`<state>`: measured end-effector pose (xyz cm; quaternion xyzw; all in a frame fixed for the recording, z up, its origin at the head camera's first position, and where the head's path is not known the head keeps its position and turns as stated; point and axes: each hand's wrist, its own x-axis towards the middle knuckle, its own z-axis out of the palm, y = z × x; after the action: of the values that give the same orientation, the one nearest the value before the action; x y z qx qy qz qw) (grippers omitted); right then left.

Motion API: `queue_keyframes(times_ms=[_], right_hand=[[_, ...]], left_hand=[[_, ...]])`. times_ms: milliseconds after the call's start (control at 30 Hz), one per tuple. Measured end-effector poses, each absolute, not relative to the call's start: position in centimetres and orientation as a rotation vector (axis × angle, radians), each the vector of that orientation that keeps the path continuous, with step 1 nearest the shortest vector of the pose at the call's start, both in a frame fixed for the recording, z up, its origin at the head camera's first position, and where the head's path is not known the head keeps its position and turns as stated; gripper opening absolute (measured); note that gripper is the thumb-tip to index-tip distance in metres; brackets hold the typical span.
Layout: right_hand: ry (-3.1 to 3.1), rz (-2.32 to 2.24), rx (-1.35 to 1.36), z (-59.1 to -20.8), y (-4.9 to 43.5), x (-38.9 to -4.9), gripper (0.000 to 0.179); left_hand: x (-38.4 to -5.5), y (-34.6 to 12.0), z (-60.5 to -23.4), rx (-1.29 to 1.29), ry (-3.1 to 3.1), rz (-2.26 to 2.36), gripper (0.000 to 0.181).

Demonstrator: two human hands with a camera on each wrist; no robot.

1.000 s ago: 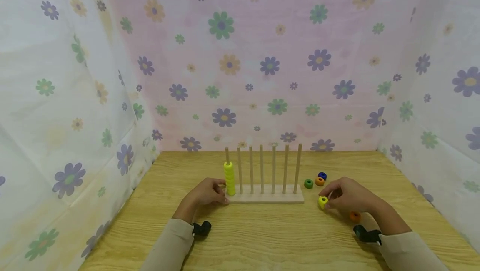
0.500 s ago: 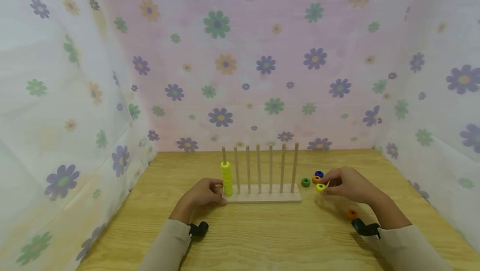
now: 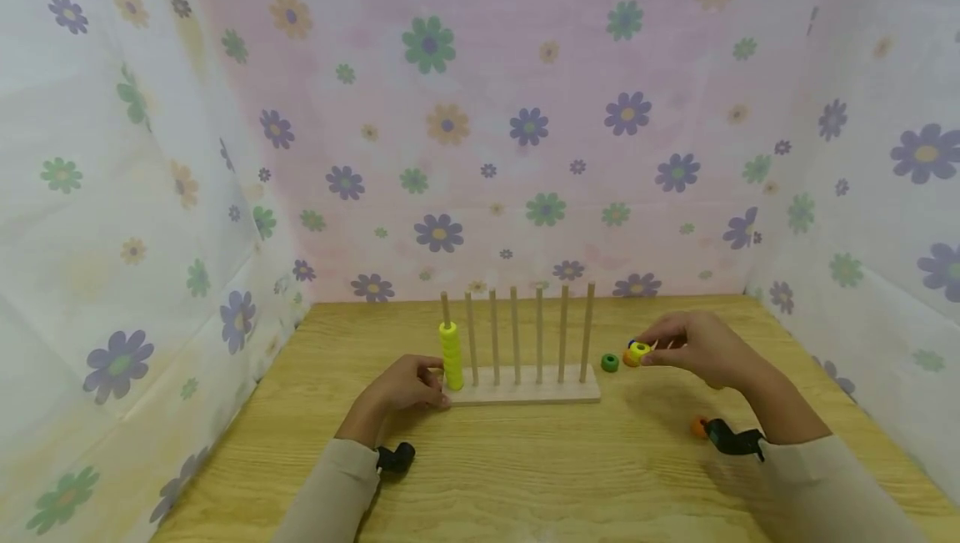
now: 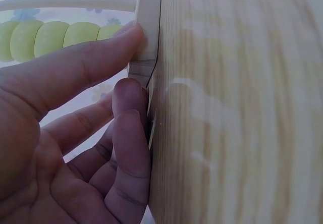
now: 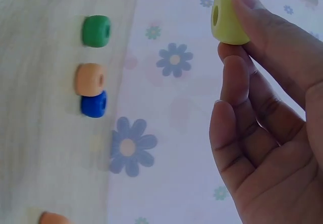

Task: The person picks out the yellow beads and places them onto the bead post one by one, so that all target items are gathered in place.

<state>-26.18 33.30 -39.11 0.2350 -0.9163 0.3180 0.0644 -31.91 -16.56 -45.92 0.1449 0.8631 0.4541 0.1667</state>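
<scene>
A wooden peg rack with several upright pegs stands on the table. Several yellow beads are stacked on its leftmost peg; the other pegs are bare. At the rack's left end my left hand pinches the corner of the base, thumb on top and fingers bent at its end. My right hand, raised to the right of the rack, pinches a yellow bead between thumb and fingertips. The bead's hole shows in the right wrist view.
A green bead lies just right of the rack. Beside it are an orange bead and a blue bead, partly covered in the head view. Another orange bead sits near my right wrist. Flowered cloth encloses the table.
My right hand has lifted the yellow bead from the table and carried it up and away from me. The left hand stays at the rack's end.
</scene>
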Motion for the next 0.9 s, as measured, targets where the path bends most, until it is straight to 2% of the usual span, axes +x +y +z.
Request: queue_keyframes(times_ms=[433,667,900], right_hand=[[-2.720,0.844,0.720,-35.8,32.1,-26.3,0.020],[-2.684,0.803,0.742,-34.5,31.6,-26.6,0.018],[-2.635,0.756,0.776,-33.5,30.9,-26.9,0.020]], left_hand=[[-31.7,-16.3,-45.8,0.386,2.466,1.289,0.070],[-31.6,-16.0,-45.7,0.345,2.531,1.276,0.073],[-31.4,-15.8,-45.8,0.365,2.560,1.270,0.068]])
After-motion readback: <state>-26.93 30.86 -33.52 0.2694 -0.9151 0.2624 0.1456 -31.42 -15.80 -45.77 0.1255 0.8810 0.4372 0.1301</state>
